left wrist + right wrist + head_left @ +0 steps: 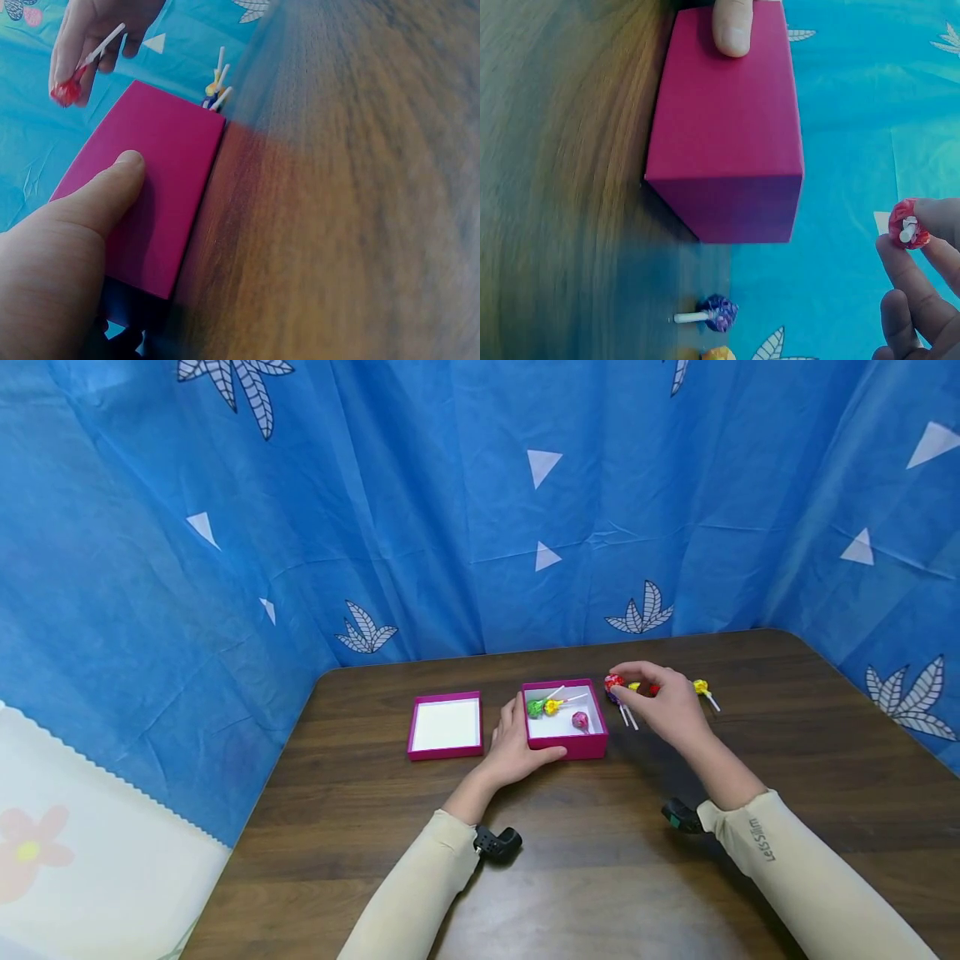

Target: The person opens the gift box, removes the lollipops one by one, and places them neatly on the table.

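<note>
My left hand (513, 752) grips the magenta box (567, 747), its thumb pressed on the front wall and its fingers along the left side. Inside lie a green lollipop (535, 708), a yellow lollipop (552, 707) and a pink lollipop (580, 721). Off the box's right side, my right hand (671, 706) pinches a red lollipop (901, 214) by its candy head between thumb and fingertips, above the table. A purple lollipop (721, 313) lies on the table beside the box, below that hand. Other lollipops there are partly hidden by the hand in the head view.
A shallow magenta lid (447, 725) with a white inside lies left of the box on the dark wooden table (585, 860). Another yellow lollipop (701, 687) rests right of my right hand. A blue patterned curtain (450, 510) hangs behind the table.
</note>
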`<state>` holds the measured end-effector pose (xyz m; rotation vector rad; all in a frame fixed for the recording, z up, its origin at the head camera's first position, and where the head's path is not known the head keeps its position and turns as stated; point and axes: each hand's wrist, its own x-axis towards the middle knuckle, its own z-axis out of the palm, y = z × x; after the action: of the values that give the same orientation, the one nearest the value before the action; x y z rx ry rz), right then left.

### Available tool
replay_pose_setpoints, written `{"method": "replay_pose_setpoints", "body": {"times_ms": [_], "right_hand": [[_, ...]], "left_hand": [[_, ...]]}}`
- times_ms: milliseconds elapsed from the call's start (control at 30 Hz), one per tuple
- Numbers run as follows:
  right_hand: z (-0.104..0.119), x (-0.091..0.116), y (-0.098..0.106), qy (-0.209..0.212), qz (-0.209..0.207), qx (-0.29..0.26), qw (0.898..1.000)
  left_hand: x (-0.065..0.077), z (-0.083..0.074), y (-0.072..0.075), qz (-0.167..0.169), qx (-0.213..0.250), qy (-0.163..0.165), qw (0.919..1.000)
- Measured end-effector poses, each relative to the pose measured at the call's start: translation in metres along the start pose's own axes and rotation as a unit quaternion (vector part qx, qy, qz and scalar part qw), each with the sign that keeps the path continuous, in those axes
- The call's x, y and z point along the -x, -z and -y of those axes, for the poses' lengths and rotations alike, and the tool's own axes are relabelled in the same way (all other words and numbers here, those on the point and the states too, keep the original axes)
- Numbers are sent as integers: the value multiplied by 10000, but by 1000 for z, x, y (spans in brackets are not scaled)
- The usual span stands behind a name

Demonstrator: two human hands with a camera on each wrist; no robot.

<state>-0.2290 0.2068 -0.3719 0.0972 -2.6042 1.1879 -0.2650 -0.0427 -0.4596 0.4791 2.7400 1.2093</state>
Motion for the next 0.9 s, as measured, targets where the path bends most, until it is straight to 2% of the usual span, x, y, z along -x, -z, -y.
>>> {"method": "replay_pose_setpoints", "body": {"times_ms": [300, 500, 900], "right_hand": [[-12, 11, 18, 181, -333, 99, 9992], [-27, 18, 31, 149, -522, 242, 9982], [-52, 25, 53, -306, -298, 552, 9976]], "left_hand": [[2, -2, 2, 48, 80, 33, 10000], [1, -2, 3, 60, 47, -17, 10000], [1, -2, 4, 49, 29, -21, 10000]]}}
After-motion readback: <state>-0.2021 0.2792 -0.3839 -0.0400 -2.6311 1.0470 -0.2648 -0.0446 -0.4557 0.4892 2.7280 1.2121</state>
